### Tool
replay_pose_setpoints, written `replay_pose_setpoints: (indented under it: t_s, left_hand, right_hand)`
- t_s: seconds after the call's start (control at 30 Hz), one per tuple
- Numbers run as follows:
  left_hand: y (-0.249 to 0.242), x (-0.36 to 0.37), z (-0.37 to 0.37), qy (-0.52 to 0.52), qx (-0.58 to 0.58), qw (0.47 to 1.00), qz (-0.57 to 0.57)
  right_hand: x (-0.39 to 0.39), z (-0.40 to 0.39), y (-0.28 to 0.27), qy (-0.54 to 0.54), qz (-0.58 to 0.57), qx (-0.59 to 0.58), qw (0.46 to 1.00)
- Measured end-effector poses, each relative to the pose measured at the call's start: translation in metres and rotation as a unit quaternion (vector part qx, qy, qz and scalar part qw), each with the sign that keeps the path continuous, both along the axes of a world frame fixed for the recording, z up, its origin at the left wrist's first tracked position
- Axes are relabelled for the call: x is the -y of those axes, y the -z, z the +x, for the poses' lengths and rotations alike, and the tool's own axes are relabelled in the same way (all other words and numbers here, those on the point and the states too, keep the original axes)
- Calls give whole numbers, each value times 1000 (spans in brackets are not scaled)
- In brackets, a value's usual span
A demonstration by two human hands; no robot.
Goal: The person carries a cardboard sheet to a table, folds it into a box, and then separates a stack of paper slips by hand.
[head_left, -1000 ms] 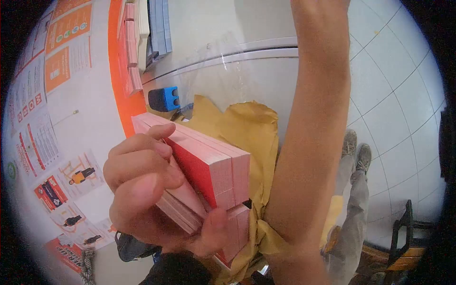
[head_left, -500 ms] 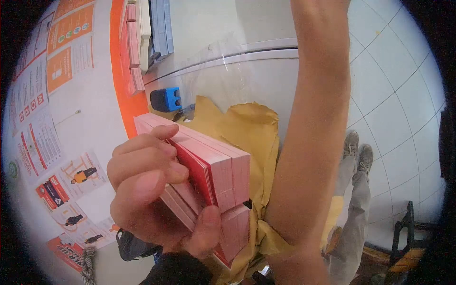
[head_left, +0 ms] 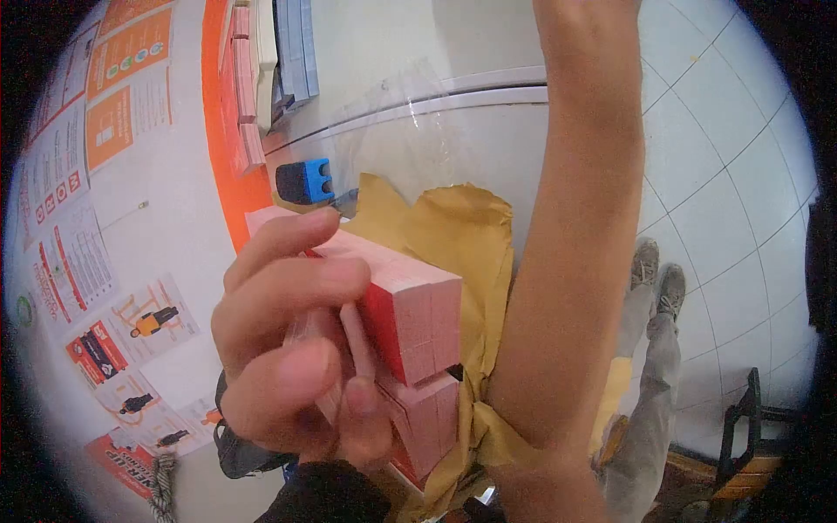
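Note:
My left hand (head_left: 288,322) curls its fingers over a stack of booklets (head_left: 427,327) with pink page edges and red covers. One thin booklet edge stands between the fingers and the thumb, partly hidden and blurred. More pink-edged booklets (head_left: 432,427) lie just below in the picture, against torn brown wrapping paper (head_left: 462,227). My right forearm (head_left: 584,235) reaches past the wrapping paper to the top of the picture. Of my right hand (head_left: 588,22) only the part by the wrist shows; its fingers are cut off by the frame.
Behind the wrapping lie a blue-and-black block-like item (head_left: 305,181) and clear plastic film (head_left: 401,131). Pink booklets (head_left: 247,96) and blue-grey ones (head_left: 298,52) stand at the upper left by an orange strip (head_left: 218,113). A poster-covered wall (head_left: 166,227) is left, tiled floor (head_left: 715,174) right.
My left fingers have lifted and spread a little over the stack, and a thin booklet edge now stands out between them. The right forearm is nearly still.

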State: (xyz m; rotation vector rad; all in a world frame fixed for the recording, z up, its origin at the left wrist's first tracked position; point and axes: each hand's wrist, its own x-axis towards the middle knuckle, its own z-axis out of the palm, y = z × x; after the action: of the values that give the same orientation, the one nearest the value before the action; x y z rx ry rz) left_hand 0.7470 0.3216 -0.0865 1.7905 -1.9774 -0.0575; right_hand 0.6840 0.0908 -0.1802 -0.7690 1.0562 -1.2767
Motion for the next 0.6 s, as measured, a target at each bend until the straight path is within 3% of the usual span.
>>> replay_pose_setpoints:
  t_s: [0.07, 0.27, 0.43, 0.6]
  left_hand:
    - [-4, 0, 1, 14, -8, 1000, 19]
    - [-16, -3, 2, -3, 36, 997, 61]
    - [-7, -2, -6, -55, 23, 998, 12]
    - [-8, -2, -1, -40, 16, 999, 29]
  right_hand:
    - [-11, 19, 9, 126, -103, -73, 984]
    - [-14, 22, 9, 145, -114, -77, 980]
    - [-10, 16, -2, 100, -54, -82, 990]
    - [-9, 17, -3, 106, -44, -77, 990]
